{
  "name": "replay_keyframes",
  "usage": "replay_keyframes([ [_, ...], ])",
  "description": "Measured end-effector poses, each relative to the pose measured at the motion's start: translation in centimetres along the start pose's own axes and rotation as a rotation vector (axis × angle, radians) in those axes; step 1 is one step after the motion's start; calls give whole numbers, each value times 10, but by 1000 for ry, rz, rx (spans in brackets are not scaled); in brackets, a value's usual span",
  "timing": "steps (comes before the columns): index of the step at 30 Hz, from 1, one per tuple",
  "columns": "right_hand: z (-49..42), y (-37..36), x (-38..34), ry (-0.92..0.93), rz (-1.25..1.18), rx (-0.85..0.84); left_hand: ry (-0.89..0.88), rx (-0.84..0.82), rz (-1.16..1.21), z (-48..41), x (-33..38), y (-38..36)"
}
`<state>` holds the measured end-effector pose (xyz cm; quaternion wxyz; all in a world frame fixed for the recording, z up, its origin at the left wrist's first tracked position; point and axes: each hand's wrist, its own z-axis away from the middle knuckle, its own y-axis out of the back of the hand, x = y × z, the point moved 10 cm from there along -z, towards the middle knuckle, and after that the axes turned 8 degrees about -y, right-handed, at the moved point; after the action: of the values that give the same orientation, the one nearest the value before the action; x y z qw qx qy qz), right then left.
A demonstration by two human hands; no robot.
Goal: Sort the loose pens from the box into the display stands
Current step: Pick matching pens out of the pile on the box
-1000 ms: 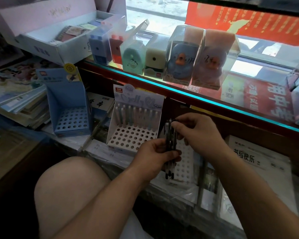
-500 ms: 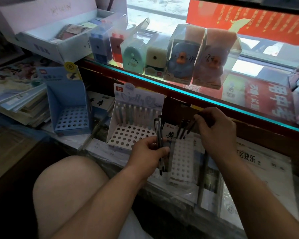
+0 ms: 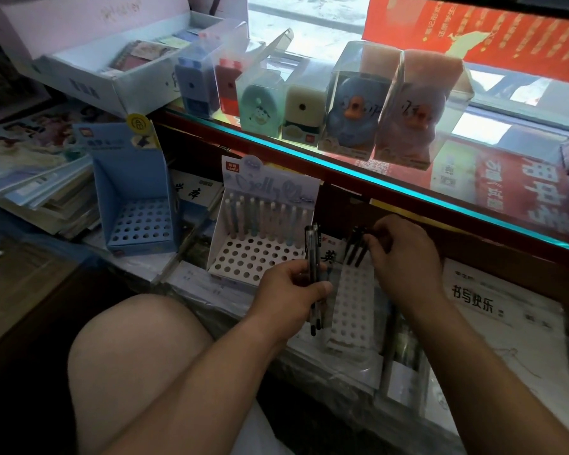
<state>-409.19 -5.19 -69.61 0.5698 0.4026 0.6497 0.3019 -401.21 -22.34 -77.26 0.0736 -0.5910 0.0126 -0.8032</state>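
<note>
L hand (image 3: 289, 290) w/ pens (image 3: 313, 277) overlaps narrow stand (image 3: 353, 303); blue stand (image 3: 135, 205) left.

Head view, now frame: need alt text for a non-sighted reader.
A person's left hand grips a bundle of dark pens while the right hand pinches a few more dark pens at the far end of a narrow white perforated stand. Behind sit a wider white perforated stand holding pastel pens and an empty blue cardboard stand.
</note>
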Motion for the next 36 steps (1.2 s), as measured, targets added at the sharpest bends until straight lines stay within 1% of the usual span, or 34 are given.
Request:
replay_keyframes([
  [2,1,5,-3,0,5,30,4,-14,5,0,-1,-1],
  [5,7,27,-12,-29,-165,95,8,-54,21,-1,-1,-5],
  [6,8,28,-17,-28,-245,57,6,-74,25,-1,0,-8],
  [7,10,22,-22,-34,-320,-35,6,-97,31,0,0,-11],
  [9,16,3,-35,-57,-419,-281,10,-143,40,2,2,-18],
  [10,19,-4,-39,-68,-455,-366,9,-167,34,3,2,-22],
  [12,22,-7,-40,-76,-495,-418,4,-209,15,6,3,-26],
  [14,21,-2,-35,-76,-546,-374,-11,-214,4,7,5,-25],
  [15,19,6,-29,-94,-603,-308,-21,-200,-2,7,6,-23],
  [17,11,28,-9,-168,-730,-122,-33,-142,5,4,8,-14],
  [18,7,39,0,-193,-750,-37,-34,-116,11,3,8,-10],
  [20,2,54,12,-187,-667,81,-37,-84,18,3,8,-6],
  [22,2,62,15,-141,-500,143,-50,-58,12,3,9,-4],
  [24,4,65,14,-101,-410,163,-56,-25,-10,2,9,-1],
  [25,4,66,15,-104,-433,162,-55,-12,-29,1,8,0],
  [28,8,74,21,-185,-659,155,-35,7,-56,1,6,2],
  [30,11,82,26,-206,-734,172,-25,10,-61,1,4,3],
  [32,12,86,29,-175,-671,173,-21,5,-63,0,4,3],
  [36,11,72,24,-72,-354,137,-15,-7,-66,0,3,-1],
])
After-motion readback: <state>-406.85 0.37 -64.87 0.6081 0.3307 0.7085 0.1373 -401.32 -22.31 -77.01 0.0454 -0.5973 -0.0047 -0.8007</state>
